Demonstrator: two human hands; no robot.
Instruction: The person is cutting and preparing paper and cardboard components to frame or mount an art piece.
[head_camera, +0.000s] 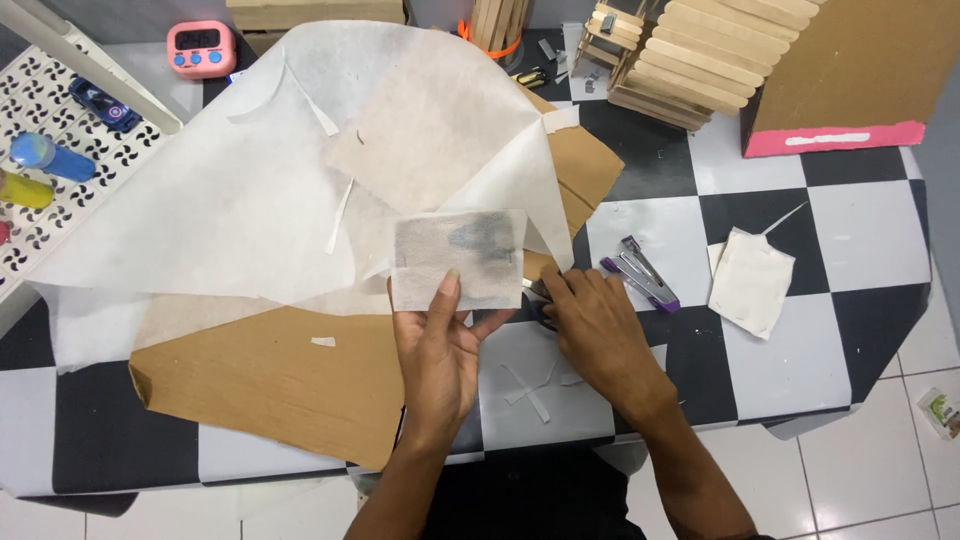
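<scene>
Left hand (440, 345) has a small rectangular white fabric piece (458, 258) pinched between thumb and fingers, held up just over the counter (760, 190). Right hand (592, 325) lies palm-down beside it, fingers curled over something dark at the fabric's edge; can't tell what it is or how firm the grip is. Lots of clutter: a big white fabric sheet (200, 200) draped over brown cardboard (270, 375) right behind, a purple stapler (640, 272) just right of the hands, a small sewn pouch (752, 282) further right, and a pink timer (201, 48) at the back.
</scene>
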